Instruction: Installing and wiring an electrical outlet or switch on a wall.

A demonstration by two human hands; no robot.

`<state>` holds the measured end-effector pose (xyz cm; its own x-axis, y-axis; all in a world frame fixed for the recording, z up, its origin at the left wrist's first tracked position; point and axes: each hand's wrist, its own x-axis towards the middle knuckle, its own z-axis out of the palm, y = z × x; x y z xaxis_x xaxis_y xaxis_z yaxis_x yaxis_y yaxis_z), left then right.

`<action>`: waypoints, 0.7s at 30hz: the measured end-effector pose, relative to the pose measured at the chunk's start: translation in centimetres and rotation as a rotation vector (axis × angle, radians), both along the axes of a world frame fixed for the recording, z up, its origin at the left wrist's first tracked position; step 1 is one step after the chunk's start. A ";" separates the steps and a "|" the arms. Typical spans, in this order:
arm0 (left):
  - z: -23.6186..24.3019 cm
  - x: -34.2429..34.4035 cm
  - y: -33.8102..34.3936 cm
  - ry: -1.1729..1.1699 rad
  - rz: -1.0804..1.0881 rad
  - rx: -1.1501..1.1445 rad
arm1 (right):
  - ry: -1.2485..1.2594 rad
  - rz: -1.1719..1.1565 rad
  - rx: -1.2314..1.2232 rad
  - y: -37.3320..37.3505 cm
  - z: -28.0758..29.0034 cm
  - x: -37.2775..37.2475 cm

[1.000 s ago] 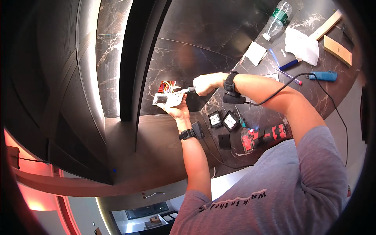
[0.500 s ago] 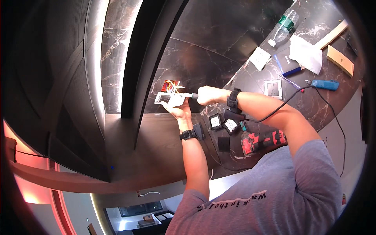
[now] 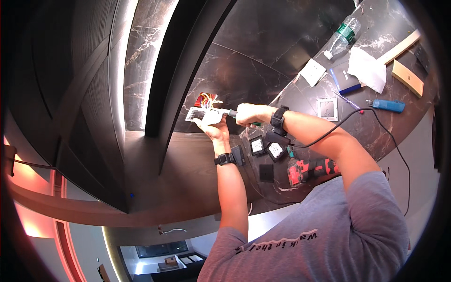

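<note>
My left hand (image 3: 217,131) holds a white wall switch or socket unit (image 3: 212,117) from below. The unit has a clear rectangular frame on its left side. Just behind it, several coloured wires (image 3: 206,100) come out of an orange-red wall box in the dark marble wall. My right hand (image 3: 250,114) is closed around a screwdriver (image 3: 232,113). Its shaft points left at the unit's right side, and a bit of green handle shows beneath my fingers. Whether the tip sits in a screw is too small to tell.
Two black-framed modules (image 3: 275,150) and a black square plate (image 3: 266,173) lie on the marble counter near a red-black power drill (image 3: 312,170). Further right are a square metal-rimmed plate (image 3: 327,109), blue-handled tool (image 3: 389,105), blue box (image 3: 344,77) and plastic bottle (image 3: 343,36). A black panel (image 3: 185,70) rises at left.
The view has shifted slightly. My right hand has turned a little on the screwdriver, so the green handle end now shows below it. My left hand keeps its hold on the unit.
</note>
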<state>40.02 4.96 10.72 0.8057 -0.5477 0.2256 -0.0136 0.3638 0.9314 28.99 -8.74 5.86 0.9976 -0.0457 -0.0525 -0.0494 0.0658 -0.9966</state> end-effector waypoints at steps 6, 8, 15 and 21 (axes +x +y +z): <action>0.4 0.1 0.3 -0.043 -0.043 0.050 | -0.021 0.006 -0.327 -2.7 0.6 -1.3; 0.1 0.9 0.9 -0.043 -0.062 0.073 | -0.048 0.021 -0.318 -3.4 0.3 -0.9; 0.2 0.3 0.4 -0.059 -0.029 0.042 | -0.068 0.135 -0.177 -3.1 2.1 -1.1; 0.4 0.0 0.0 -0.051 -0.070 0.027 | -0.021 0.144 0.006 -2.3 0.3 0.6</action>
<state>40.03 5.00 11.12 0.7530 -0.6088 0.2499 -0.0366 0.3404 0.9396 29.63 -11.03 6.15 0.9946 0.0986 -0.0310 -0.0376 0.0659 -0.9971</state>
